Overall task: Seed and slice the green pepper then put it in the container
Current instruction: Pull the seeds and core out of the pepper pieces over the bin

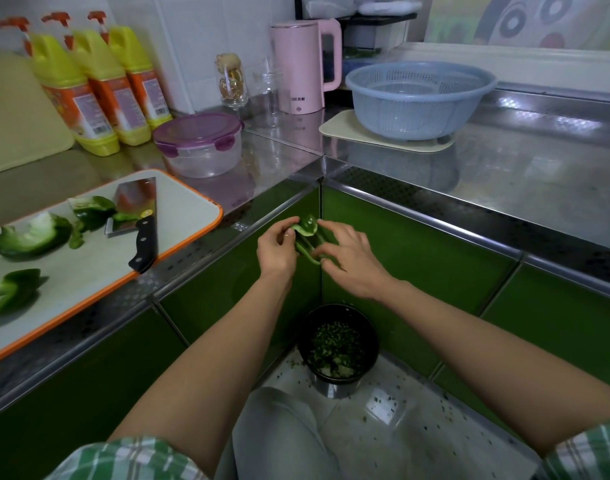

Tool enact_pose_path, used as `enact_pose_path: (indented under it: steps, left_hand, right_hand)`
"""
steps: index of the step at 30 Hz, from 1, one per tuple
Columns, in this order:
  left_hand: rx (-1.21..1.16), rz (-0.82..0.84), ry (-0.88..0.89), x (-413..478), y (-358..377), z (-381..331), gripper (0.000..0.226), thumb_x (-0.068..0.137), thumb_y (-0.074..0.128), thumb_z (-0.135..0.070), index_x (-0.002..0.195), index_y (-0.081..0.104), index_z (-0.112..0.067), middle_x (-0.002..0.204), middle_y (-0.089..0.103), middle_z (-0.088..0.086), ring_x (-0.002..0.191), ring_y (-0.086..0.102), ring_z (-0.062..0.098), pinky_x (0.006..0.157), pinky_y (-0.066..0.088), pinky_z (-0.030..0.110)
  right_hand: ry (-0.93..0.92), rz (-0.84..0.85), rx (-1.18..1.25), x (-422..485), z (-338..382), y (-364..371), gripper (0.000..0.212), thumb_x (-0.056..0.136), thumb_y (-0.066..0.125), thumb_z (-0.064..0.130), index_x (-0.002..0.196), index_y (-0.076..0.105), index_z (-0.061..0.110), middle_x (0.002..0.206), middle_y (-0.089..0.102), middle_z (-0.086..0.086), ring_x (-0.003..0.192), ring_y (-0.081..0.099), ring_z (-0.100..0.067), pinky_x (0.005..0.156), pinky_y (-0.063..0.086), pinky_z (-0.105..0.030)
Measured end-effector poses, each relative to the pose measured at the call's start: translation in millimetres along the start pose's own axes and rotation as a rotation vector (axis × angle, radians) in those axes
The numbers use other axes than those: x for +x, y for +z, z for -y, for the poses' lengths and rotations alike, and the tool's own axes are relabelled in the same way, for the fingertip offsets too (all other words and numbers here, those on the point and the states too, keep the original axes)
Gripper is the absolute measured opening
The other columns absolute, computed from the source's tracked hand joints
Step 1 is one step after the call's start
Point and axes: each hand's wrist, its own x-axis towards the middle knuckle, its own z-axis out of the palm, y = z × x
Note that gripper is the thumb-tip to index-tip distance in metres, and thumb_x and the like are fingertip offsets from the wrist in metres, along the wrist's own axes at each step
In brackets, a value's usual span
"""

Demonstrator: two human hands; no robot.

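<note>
Pinching the green pepper piece (308, 226) at mid-frame above the waste bin (338, 344) with my left hand (277, 252) and right hand (348, 258), I am treating it as light, crisp and probably slick inside, gripping the firmer outer wall.

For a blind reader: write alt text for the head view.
The left hand and right hand hold a curved green pepper piece above a round black bin of green scraps on the floor. On the steel counter at left, a white orange-rimmed cutting board carries more pepper pieces and a black-handled steel cleaver, beside a lidded clear plastic container.
</note>
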Motion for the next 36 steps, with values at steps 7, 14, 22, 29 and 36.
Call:
enact_pose_path:
  steps: [7, 14, 22, 29, 36]
  left_hand:
    - [-0.037, -0.046, 0.001, 0.8, -2.6, -2.8, 0.029, 0.100, 0.046, -0.008, 0.105, 0.069, -0.025, 0.115, 0.066, 0.007, 0.105, 0.063, 0.023, 0.076, 0.054, 0.029]
    - [-0.024, -0.073, 0.025, 4.1, -7.2, -4.2, 0.029, 0.101, 0.046, -0.008, 0.108, 0.068, -0.024, 0.113, 0.066, 0.006, 0.093, 0.060, 0.016, 0.065, 0.049, 0.023]
    - [-0.010, -0.109, 0.020, 4.6, -7.6, -4.0, 0.029, 0.100, 0.046, -0.008, 0.109, 0.069, -0.023, 0.106, 0.066, 0.003, 0.087, 0.059, 0.014, 0.062, 0.049, 0.023]
    - [0.016, -0.148, 0.037, 4.9, -12.2, -5.2, 0.029, 0.100, 0.047, -0.008, 0.111, 0.070, -0.022, 0.103, 0.067, 0.000, 0.084, 0.060, 0.012, 0.062, 0.050, 0.022]
    - [0.038, -0.218, 0.036, 4.4, -11.6, -5.3, 0.028, 0.100, 0.048, -0.010, 0.112, 0.071, -0.022, 0.088, 0.066, -0.003, 0.066, 0.056, 0.007, 0.069, 0.055, 0.030]
  right_hand:
    - [0.001, -0.014, -0.016, -4.7, -6.8, -0.3, 0.035, 0.091, 0.050, 0.025, 0.125, 0.057, 0.032, 0.157, 0.016, -0.003, 0.144, 0.010, -0.020, 0.114, 0.010, -0.045]
    - [0.016, -0.068, -0.033, -7.1, -8.3, -3.5, 0.026, 0.089, 0.054, 0.025, 0.113, 0.062, 0.027, 0.154, 0.025, -0.004, 0.143, 0.015, -0.021, 0.115, 0.014, -0.048]
    - [0.015, -0.061, -0.060, -6.0, -4.8, -3.1, 0.026, 0.089, 0.056, 0.025, 0.113, 0.062, 0.028, 0.156, 0.023, -0.002, 0.144, 0.014, -0.020, 0.116, 0.012, -0.047]
    - [0.021, -0.071, -0.112, -4.0, -3.5, -5.6, 0.030, 0.088, 0.056, 0.027, 0.118, 0.063, 0.027, 0.155, 0.026, -0.003, 0.144, 0.016, -0.020, 0.116, 0.015, -0.047]
    - [0.026, -0.070, -0.155, -6.0, -4.0, -3.8, 0.025, 0.089, 0.055, 0.026, 0.112, 0.067, 0.026, 0.153, 0.030, -0.002, 0.142, 0.019, -0.018, 0.116, 0.018, -0.049]
